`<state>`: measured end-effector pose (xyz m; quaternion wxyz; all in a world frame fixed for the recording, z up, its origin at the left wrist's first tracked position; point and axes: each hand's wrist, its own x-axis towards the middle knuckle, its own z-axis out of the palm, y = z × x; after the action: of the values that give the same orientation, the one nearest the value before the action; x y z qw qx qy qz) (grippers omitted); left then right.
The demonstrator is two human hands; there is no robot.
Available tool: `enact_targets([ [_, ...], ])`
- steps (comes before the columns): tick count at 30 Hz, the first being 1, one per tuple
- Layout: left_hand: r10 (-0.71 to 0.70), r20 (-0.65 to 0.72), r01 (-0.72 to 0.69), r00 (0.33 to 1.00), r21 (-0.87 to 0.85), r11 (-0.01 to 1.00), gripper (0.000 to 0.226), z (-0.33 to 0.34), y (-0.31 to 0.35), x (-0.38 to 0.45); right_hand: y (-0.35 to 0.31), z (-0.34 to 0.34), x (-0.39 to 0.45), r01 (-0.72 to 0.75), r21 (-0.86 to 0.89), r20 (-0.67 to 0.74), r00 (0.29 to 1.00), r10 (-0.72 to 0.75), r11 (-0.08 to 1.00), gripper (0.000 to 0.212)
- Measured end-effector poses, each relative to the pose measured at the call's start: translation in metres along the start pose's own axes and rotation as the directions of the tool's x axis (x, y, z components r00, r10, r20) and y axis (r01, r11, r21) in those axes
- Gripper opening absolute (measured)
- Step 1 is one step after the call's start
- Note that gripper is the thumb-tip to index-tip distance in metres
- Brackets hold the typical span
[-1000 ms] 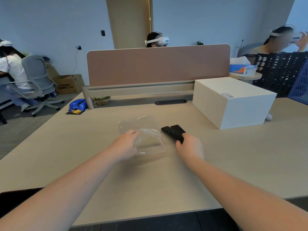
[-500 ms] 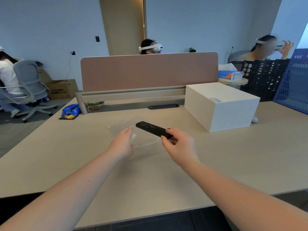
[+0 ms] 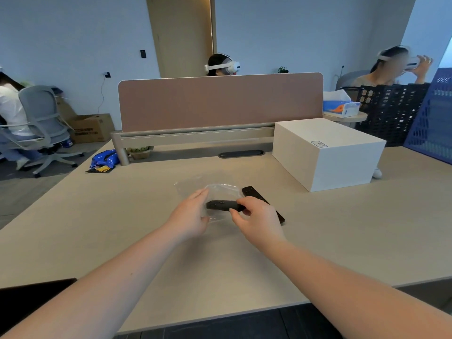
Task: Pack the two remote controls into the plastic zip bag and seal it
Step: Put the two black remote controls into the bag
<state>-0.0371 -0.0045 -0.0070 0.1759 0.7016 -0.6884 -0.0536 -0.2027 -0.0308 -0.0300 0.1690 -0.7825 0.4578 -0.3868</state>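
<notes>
A clear plastic zip bag [image 3: 220,189] lies on the desk ahead of me. My left hand [image 3: 189,216] holds its near edge, keeping the mouth open. My right hand [image 3: 256,216] grips one black remote control [image 3: 221,205] by its near end; the far end points left into the bag's opening. The second black remote control [image 3: 254,195] lies flat on the desk just right of the bag, partly hidden behind my right hand.
A white box [image 3: 325,152] stands to the right of the bag. A pink divider panel [image 3: 220,101] closes the far desk edge. A blue snack packet [image 3: 104,160] lies far left. Dark and blue crates [image 3: 415,113] sit at the far right. Other people sit beyond.
My right hand lifted one remote off the desk, swung it left and lowered its tip into the bag's mouth. My left hand stayed on the bag.
</notes>
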Motion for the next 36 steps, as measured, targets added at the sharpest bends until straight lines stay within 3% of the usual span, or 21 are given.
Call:
enact_targets([
  [6, 0.006, 0.052, -0.003, 0.999, -0.057, 0.998, 0.075, 0.007, 0.001, -0.005, -0.001, 0.025, 0.007, -0.088, -0.056, 0.171, 0.981, 0.096, 0.995, 0.026],
  [9, 0.004, 0.068, 0.002, 0.998, -0.090, 0.996, 0.080, 0.008, -0.003, -0.004, -0.002, 0.037, 0.014, -0.040, -0.146, 0.258, 0.963, 0.077, 0.989, 0.047],
  [14, 0.004, 0.092, 0.003, 0.996, -0.074, 0.997, 0.080, 0.008, -0.006, -0.003, 0.002, 0.053, 0.026, -0.005, -0.177, 0.379, 0.922, 0.073, 0.984, 0.018],
  [22, 0.019, 0.084, -0.015, 0.996, -0.050, 0.999, 0.074, 0.011, -0.012, 0.002, 0.010, 0.071, 0.036, 0.125, -0.167, 0.453, 0.891, -0.037, 0.978, 0.025],
  [28, 0.027, 0.103, -0.023, 0.994, -0.038, 0.999, 0.074, 0.012, -0.016, 0.003, 0.016, 0.085, 0.040, 0.170, -0.234, 0.495, 0.868, -0.033, 0.957, 0.026],
  [36, 0.019, 0.106, -0.016, 0.994, -0.026, 1.000, 0.075, 0.014, -0.019, 0.003, 0.018, 0.079, 0.038, 0.136, -0.200, 0.506, 0.862, -0.016, 0.970, 0.031],
])
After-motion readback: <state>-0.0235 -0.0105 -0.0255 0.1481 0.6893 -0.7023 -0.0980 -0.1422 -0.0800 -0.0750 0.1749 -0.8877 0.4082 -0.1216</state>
